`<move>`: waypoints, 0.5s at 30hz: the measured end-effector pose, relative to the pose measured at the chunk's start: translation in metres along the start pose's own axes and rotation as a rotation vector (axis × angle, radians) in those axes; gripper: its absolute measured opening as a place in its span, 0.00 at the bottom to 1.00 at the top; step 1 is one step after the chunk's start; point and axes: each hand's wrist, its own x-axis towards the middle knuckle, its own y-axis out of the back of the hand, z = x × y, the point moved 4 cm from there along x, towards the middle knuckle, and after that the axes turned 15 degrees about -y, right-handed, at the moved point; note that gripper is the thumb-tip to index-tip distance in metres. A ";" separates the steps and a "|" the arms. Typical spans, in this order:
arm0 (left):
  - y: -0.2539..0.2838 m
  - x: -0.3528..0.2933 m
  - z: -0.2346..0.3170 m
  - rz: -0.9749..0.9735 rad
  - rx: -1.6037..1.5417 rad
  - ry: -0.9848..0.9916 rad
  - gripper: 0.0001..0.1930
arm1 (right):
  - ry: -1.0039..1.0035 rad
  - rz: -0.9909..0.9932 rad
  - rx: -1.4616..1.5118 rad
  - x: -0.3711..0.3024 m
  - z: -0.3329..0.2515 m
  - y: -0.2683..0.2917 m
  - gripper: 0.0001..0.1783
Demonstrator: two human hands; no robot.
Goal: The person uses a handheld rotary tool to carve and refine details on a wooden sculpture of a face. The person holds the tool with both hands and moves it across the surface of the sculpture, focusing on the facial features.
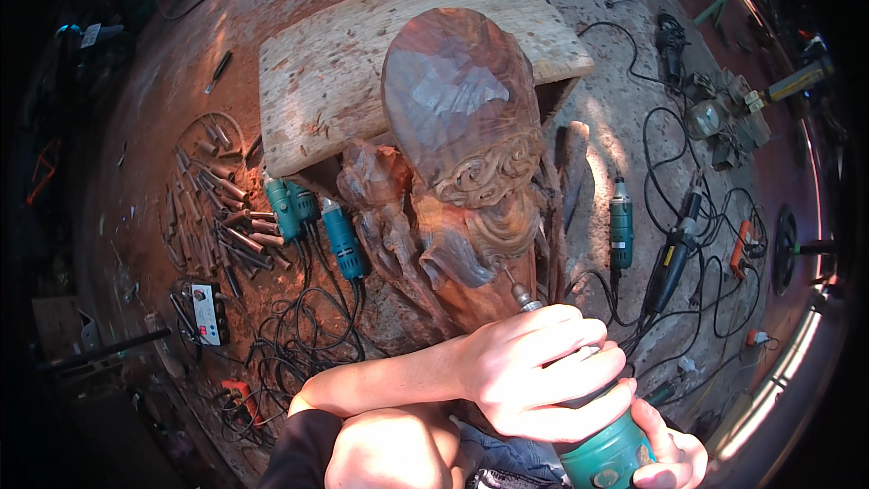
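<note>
A teal die grinder (pixel 602 457) is held between my two hands at the lower right. My left hand (pixel 543 371) is closed round its front part, and a small shiny bit shows between the fingers. My right hand (pixel 674 453) grips the back of the body. Past my left knuckles the metal nose (pixel 525 299) points up at a reddish-brown wood carving (pixel 453 81). The carving has a faceted dome above curled relief. The nose is close to its lower part; whether the tip touches it I cannot tell.
The carving leans on a wooden board (pixel 317 81). Left of it lie more teal grinders (pixel 344 240), many chisels (pixel 226 190), tangled cords (pixel 299 335) and a white control box (pixel 208 312). Right of it are another teal grinder (pixel 621 226), a black power tool (pixel 672 267) and a lamp (pixel 706 118).
</note>
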 end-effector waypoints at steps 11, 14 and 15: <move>0.004 0.003 -0.002 -0.075 -0.026 -0.005 0.17 | -0.010 0.007 0.071 -0.007 0.007 -0.002 0.39; 0.004 0.002 -0.003 -0.105 -0.106 0.020 0.16 | -0.026 0.010 0.107 -0.012 0.009 0.001 0.39; 0.006 0.005 -0.004 -0.114 -0.151 0.025 0.15 | -0.034 0.004 0.120 -0.016 0.010 0.001 0.39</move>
